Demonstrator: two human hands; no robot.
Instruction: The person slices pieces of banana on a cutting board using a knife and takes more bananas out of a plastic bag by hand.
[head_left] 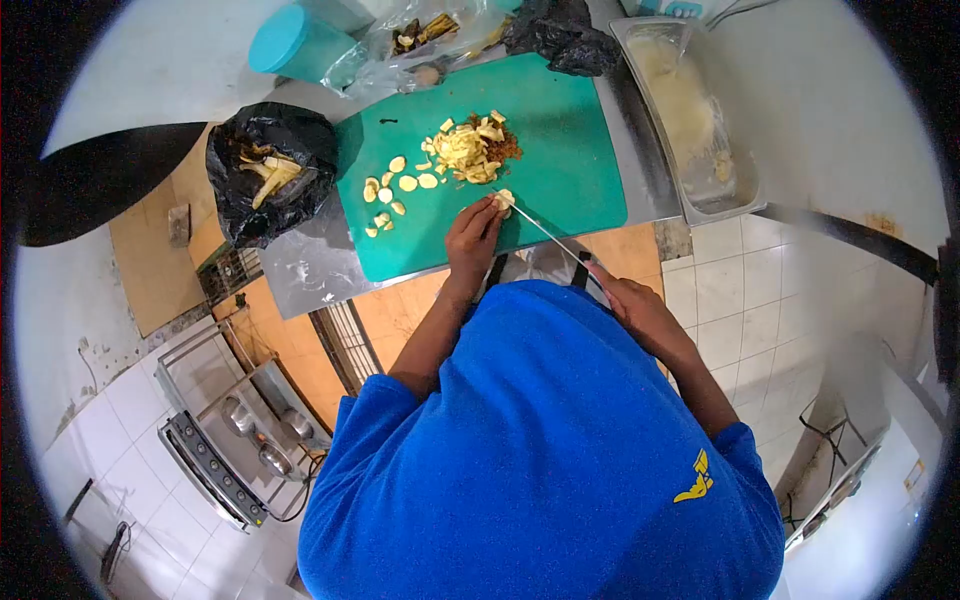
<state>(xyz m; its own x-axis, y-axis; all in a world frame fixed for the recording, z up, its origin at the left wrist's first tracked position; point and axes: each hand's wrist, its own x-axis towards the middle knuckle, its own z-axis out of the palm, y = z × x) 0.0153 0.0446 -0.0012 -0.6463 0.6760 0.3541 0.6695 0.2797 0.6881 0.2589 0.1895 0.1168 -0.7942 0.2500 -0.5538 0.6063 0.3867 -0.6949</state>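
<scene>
My right hand [632,302] is closed round the handle of a knife [545,230], whose thin blade slants up and left across the near edge of the green cutting board [570,120]. The blade's tip meets pale banana pieces [505,198]. Bent fingers of my left hand [474,236] press on those pieces at the board's front edge; the fingertips are partly hidden. Beyond them lies a heap of chopped banana [462,152] beside brown crumbly bits [506,150]. Several round banana slices [408,183] are scattered to the left.
Left of the board, a black plastic bag [225,150] holds peels [272,178]. Behind stand a turquoise tub [281,42] and a clear bag [375,68] with dark peels; another black bag [562,38] is at back right. A steel pan [690,120] with pale contents sits right.
</scene>
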